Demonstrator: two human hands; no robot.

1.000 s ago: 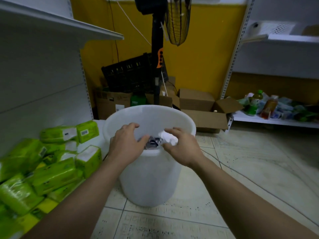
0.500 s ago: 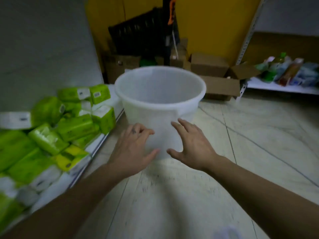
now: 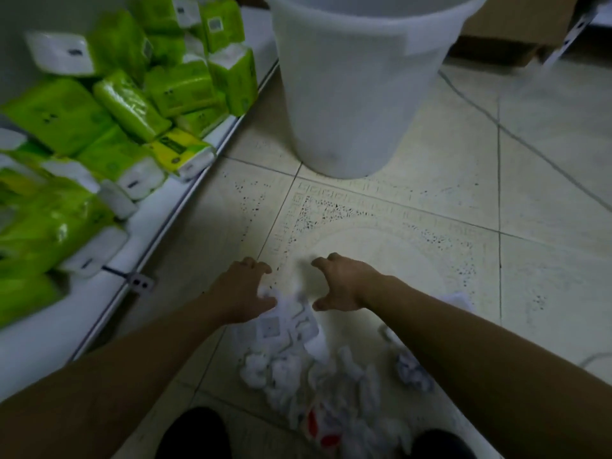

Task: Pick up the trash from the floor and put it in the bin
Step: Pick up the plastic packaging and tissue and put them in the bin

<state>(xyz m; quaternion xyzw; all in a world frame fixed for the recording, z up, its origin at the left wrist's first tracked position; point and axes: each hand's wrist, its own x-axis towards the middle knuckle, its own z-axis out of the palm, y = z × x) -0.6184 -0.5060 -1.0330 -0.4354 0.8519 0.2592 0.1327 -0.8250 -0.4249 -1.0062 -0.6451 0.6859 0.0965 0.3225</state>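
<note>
**Both hands down at the trash pile, nothing gripped yet**

My left hand [image 3: 243,289] and right hand [image 3: 341,281] are low over the tiled floor [image 3: 414,207], at the far edge of the trash pile [image 3: 298,356]. Fingers on both are curled and spread apart, claw-shaped, palms facing each other. Left thumb looks to be touching the top crumpled white piece [image 3: 288,313]; right hand is just beside it, can't tell if it makes contact. Neither hand is clamped on anything.

Trash: crumpled white paper and wrappers, one red-and-white scrap [image 3: 323,432], heaped between my arms and down toward my shoes [image 3: 193,432]. More bits under my right forearm, partly hidden. The bin [image 3: 357,94], white plastic, stands upright ahead of the pile, well apart from my hands.

Risks, as I judge them:
- Loose light pieces. A two-hand scoop with gaps between fingers will likely shed some on the way to the bin.
- Flat wrapper on smooth tile may slide instead of lifting.
- Scraps under my right arm are easy to miss.
- Green tissue packs [image 3: 132,104] on the low shelf [image 3: 99,293] sit to my left; stray trash pushed that way could end up under the shelf edge.
- Frame is blurred, so contact calls are uncertain.
</note>
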